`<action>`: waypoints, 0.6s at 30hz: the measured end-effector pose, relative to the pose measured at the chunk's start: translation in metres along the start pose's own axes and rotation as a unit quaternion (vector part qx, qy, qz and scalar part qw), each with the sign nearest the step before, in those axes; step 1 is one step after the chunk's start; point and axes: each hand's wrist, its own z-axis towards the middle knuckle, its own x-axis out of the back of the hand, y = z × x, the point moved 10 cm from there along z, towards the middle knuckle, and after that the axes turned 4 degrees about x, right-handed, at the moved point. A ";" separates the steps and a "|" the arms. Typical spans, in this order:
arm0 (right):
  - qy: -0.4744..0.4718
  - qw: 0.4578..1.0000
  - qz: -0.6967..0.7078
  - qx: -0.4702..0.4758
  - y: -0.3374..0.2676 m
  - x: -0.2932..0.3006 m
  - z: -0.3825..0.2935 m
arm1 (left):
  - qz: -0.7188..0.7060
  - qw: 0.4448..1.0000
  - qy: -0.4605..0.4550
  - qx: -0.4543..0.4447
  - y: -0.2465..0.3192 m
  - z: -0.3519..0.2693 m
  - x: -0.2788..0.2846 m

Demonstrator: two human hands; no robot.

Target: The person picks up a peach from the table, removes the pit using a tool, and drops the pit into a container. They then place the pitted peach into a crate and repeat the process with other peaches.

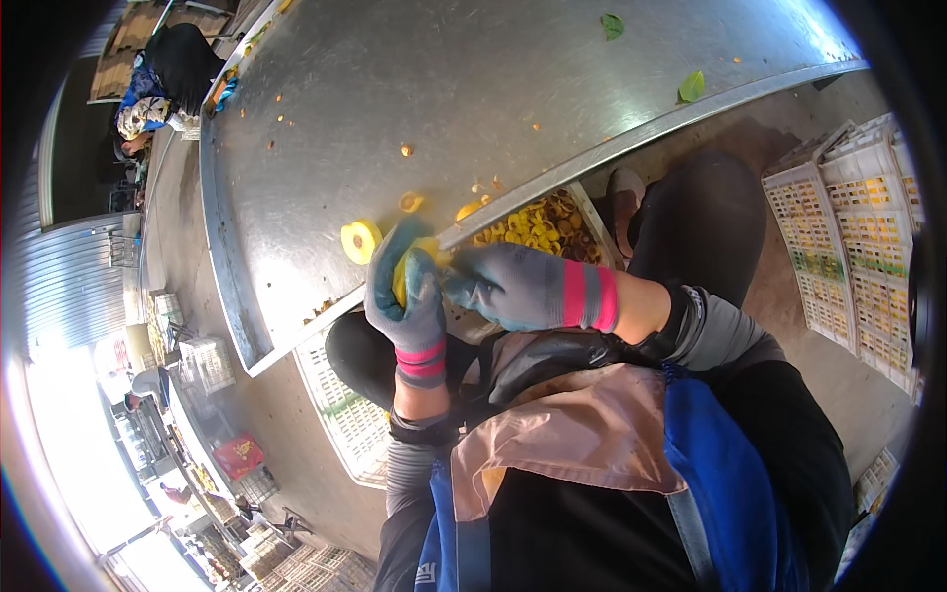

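Note:
My left hand (405, 296), in a grey and teal work glove with a pink-striped cuff, is wrapped around a piece of yellow fruit (402, 277), which looks like a peach. Close beside it, my right hand (510, 287) wears a matching glove, its curled fingers meeting the fruit's right side. Blur and the glove hide whether those fingers grip anything. On the steel table (459, 96), just left of my left hand, lies a yellow fruit half (361, 242) with a brown centre. A smaller cut piece (410, 201) rests beyond my fingertips.
Below the table's raised edge, a crate holds fruit scraps and pits (547, 226). White plastic crates (843, 237) stand at the right; another crate (348, 414) sits by my left leg. Green leaves (691, 87) and crumbs dot the tabletop. A person (152, 96) is bent over at the far left.

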 end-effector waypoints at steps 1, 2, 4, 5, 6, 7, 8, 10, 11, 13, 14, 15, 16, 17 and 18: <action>0.000 1.000 -0.001 0.000 -0.002 -0.001 -0.001 | -0.030 0.997 0.006 0.076 -0.015 0.000 0.001; 0.015 0.995 -0.102 -0.002 -0.005 0.000 -0.003 | -0.059 0.987 0.011 0.151 -0.031 -0.003 0.001; 0.029 0.979 -0.202 -0.004 -0.011 0.004 -0.005 | -0.066 0.981 0.002 0.182 -0.038 -0.004 0.001; -0.005 0.976 -0.217 -0.022 -0.009 0.000 -0.006 | -0.072 0.974 -0.007 0.213 -0.045 -0.007 0.000; -0.040 0.971 -0.232 -0.041 -0.006 -0.005 -0.007 | -0.072 0.974 -0.007 0.213 -0.042 -0.007 0.000; -0.041 0.971 -0.232 -0.040 -0.006 -0.006 -0.008 | -0.091 0.970 0.000 0.225 -0.040 -0.008 -0.001; -0.023 0.970 -0.238 -0.040 -0.004 -0.005 -0.009 | -0.109 0.965 0.006 0.236 -0.040 -0.010 -0.001; -0.006 0.968 -0.247 -0.035 -0.003 -0.006 -0.010 | -0.075 0.969 0.022 0.235 -0.046 -0.014 0.002; 0.018 0.969 -0.244 -0.041 -0.002 -0.008 -0.013 | -0.041 0.970 0.037 0.235 -0.048 -0.017 0.005; 0.043 0.968 -0.241 -0.048 -0.002 -0.004 -0.015 | -0.040 0.977 0.042 0.205 -0.038 -0.016 0.004; 0.027 0.971 -0.226 -0.068 0.003 -0.004 -0.016 | 0.016 0.987 0.014 0.161 -0.030 -0.013 0.002; 0.011 0.974 -0.210 -0.088 0.007 -0.006 -0.017 | 0.072 0.990 -0.013 0.117 -0.024 -0.012 -0.001; 0.010 0.974 -0.211 -0.088 0.010 -0.003 -0.018 | 0.048 0.991 -0.023 0.119 -0.027 -0.012 -0.003; 0.000 0.979 -0.191 -0.076 0.014 -0.001 -0.016 | 0.048 0.992 -0.023 0.118 -0.029 -0.011 -0.002; -0.012 0.983 -0.169 -0.064 0.014 -0.001 -0.013 | 0.014 0.991 -0.045 0.125 -0.032 -0.012 -0.005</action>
